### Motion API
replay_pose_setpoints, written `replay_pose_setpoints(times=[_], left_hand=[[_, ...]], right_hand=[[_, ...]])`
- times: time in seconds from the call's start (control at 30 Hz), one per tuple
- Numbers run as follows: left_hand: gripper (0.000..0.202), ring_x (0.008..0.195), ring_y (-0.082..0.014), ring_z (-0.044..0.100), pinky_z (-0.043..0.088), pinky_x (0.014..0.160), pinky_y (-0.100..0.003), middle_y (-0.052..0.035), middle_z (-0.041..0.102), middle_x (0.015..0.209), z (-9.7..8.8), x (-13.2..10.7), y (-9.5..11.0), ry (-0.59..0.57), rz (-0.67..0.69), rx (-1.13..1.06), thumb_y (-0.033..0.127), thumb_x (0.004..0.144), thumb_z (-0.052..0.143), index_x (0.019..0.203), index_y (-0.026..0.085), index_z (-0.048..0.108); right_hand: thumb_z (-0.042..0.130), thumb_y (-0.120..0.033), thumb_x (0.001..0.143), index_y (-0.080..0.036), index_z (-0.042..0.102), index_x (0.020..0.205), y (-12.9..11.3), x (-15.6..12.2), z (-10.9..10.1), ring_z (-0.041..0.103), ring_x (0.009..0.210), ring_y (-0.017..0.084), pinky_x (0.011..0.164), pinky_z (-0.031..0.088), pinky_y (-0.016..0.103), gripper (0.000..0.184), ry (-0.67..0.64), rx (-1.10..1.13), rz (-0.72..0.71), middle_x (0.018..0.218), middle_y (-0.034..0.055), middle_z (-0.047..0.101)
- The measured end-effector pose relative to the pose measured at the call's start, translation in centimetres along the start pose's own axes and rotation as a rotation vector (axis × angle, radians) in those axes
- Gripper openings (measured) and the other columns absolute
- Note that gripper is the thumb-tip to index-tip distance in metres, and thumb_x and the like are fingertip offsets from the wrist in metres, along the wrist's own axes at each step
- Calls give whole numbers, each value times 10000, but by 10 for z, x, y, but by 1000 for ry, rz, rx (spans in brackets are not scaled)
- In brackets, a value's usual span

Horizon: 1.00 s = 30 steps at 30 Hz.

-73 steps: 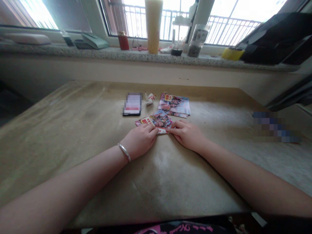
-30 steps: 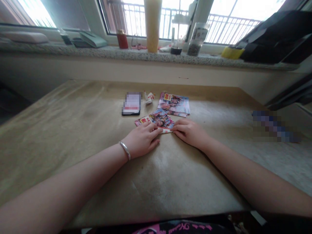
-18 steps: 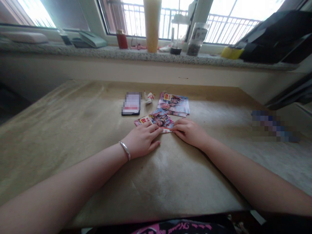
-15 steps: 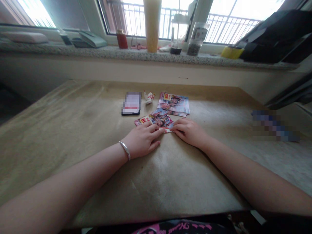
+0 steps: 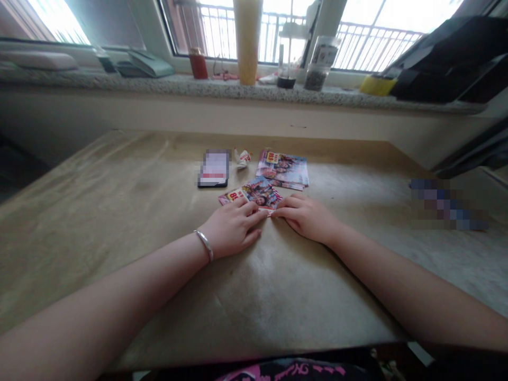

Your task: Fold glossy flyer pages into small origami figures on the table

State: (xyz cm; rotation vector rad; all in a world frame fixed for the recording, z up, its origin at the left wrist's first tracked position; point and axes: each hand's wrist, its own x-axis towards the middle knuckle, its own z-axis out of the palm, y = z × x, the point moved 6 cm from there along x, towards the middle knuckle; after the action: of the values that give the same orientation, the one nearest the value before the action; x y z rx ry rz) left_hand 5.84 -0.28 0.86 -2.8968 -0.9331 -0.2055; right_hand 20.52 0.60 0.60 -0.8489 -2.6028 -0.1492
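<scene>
A colourful printed flyer [image 5: 260,190] lies on the table with a folded strip along its near edge, white and red where it shows. My left hand [image 5: 230,225], with a silver bangle at the wrist, rests flat on the flyer's near left part, fingers spread. From the other side, my right hand [image 5: 304,217] touches the folded edge near its right end, its index finger stretched along the fold. The two index fingertips nearly meet there. Behind the flyer sits a small stack of similar flyers [image 5: 289,168]. Beside the stack stands a small folded paper piece [image 5: 242,158].
A phone [image 5: 215,168] lies left of the paper piece. A blurred-out bluish strip [image 5: 446,205] is at the table's right. Along the windowsill [image 5: 222,91] stand a red jar [image 5: 198,63], a tall yellowish cylinder [image 5: 248,47], a clear container [image 5: 317,66] and a dark bag [image 5: 440,61].
My right fingertips have slid left along the folded edge toward my left index finger, covering more of the white strip. My left hand and the flyer have stayed in place.
</scene>
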Motion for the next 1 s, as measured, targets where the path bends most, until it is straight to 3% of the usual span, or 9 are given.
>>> replay_pose_setpoints(times=[0.3, 0.47, 1.0], left_hand=[[530, 1135, -290, 480, 407, 988, -427, -133, 567, 1211, -1, -1, 3, -23, 36, 48, 461, 926, 425, 1334, 129, 480], [562, 1152, -296, 470, 396, 998, -427, -132, 559, 1230, 0, -3, 3, -42, 52, 69, 486, 933, 398, 1360, 125, 453], [595, 1161, -303, 459, 394, 982, -431, -148, 550, 1241, 2, -4, 3, -39, 49, 50, 524, 925, 393, 1359, 121, 448]], right_hand=[[455, -199, 929, -248, 648, 1151, 0, 0, 1, 540, 906, 197, 771, 458, 321, 298, -60, -51, -28, 1034, 63, 662], [465, -129, 885, -249, 608, 1209, -2, 0, -1, 541, 932, 206, 751, 452, 318, 374, -148, -110, -46, 1081, 68, 646], [483, -88, 824, -257, 672, 1082, 10, -6, -10, 563, 903, 188, 755, 423, 296, 361, -205, -80, 2, 1017, 58, 654]])
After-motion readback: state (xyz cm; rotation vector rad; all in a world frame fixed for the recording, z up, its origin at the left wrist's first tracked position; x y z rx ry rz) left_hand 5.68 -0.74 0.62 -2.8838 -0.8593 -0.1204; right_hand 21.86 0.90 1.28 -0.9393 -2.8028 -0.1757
